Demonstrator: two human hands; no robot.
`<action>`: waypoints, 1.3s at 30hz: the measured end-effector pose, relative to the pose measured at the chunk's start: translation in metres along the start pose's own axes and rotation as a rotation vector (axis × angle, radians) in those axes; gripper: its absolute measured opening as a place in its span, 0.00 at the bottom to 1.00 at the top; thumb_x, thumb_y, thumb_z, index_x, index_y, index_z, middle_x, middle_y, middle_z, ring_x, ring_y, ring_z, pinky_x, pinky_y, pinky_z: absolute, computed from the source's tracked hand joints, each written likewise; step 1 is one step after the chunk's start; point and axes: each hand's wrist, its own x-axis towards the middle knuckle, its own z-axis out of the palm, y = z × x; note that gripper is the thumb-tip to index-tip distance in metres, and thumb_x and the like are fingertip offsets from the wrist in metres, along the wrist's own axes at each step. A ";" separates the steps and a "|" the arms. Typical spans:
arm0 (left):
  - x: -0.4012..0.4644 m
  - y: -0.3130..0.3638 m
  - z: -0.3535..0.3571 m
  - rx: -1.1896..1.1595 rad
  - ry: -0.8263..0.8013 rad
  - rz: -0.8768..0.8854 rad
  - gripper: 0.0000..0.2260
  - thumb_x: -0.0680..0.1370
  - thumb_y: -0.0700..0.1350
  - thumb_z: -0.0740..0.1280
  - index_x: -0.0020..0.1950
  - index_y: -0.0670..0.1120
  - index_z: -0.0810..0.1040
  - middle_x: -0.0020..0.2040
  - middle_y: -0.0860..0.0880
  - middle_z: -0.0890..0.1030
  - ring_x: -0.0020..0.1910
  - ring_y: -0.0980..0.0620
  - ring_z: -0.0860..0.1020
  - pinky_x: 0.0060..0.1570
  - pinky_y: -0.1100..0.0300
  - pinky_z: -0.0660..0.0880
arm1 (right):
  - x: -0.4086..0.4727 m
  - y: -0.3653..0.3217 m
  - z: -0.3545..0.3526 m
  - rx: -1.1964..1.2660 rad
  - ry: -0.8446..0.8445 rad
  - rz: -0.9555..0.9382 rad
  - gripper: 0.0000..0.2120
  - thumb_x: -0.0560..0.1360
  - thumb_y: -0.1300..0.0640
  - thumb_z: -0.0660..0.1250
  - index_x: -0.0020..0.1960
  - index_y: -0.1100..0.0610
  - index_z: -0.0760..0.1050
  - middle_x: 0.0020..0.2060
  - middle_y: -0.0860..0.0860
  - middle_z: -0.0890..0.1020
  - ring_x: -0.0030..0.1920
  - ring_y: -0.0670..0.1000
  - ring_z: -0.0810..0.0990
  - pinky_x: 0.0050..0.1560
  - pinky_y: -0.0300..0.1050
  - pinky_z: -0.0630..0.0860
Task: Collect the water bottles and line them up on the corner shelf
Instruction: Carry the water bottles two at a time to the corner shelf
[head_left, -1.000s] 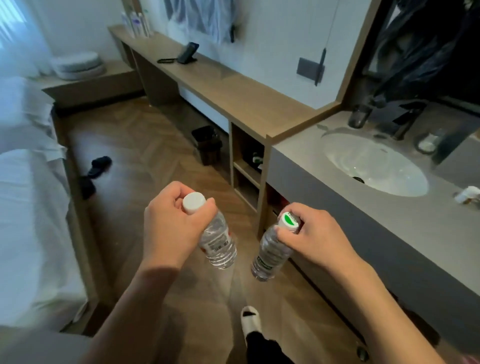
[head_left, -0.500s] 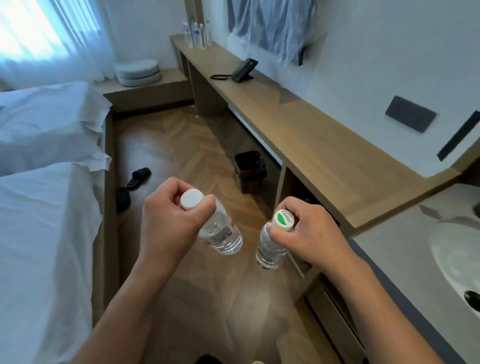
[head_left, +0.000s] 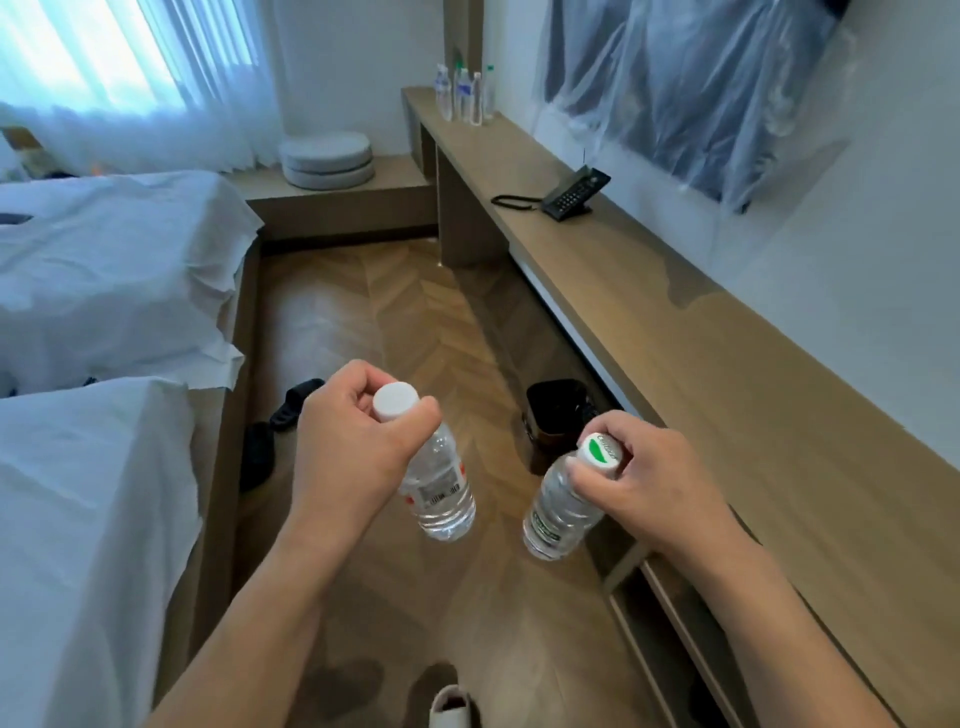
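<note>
Long wooden shelf (head_left: 727, 364) flanks herringbone floor (head_left: 395, 322).

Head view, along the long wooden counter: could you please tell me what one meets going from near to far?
Black bin on the floor beside the counter → telephone → row of water bottles at the far end.

You get bright daylight through the sheer curtain (head_left: 130, 67) at upper left, blown out to white there. The counter (head_left: 727, 364) shows a soft sheen. Straight lines bow toward the frame edges, and the far bottles (head_left: 465, 93) look slightly soft.
</note>
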 end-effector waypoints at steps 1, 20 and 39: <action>0.027 0.000 0.003 0.011 -0.006 0.027 0.10 0.68 0.43 0.77 0.36 0.46 0.75 0.31 0.58 0.78 0.30 0.62 0.76 0.27 0.70 0.70 | 0.025 -0.004 0.002 0.019 0.032 -0.001 0.08 0.68 0.47 0.72 0.44 0.48 0.76 0.35 0.45 0.80 0.36 0.45 0.79 0.36 0.49 0.79; 0.482 -0.108 0.129 0.128 -0.085 -0.012 0.11 0.68 0.42 0.77 0.36 0.47 0.75 0.28 0.55 0.77 0.30 0.63 0.76 0.27 0.72 0.70 | 0.520 -0.010 0.083 0.069 -0.082 -0.036 0.10 0.68 0.47 0.73 0.39 0.49 0.73 0.32 0.45 0.79 0.32 0.43 0.77 0.31 0.34 0.68; 0.954 -0.233 0.243 0.158 -0.164 -0.017 0.10 0.67 0.47 0.77 0.39 0.49 0.77 0.34 0.52 0.80 0.34 0.54 0.79 0.35 0.54 0.80 | 1.007 -0.025 0.149 0.019 -0.053 0.026 0.09 0.68 0.46 0.72 0.41 0.48 0.74 0.34 0.45 0.79 0.35 0.46 0.80 0.36 0.47 0.82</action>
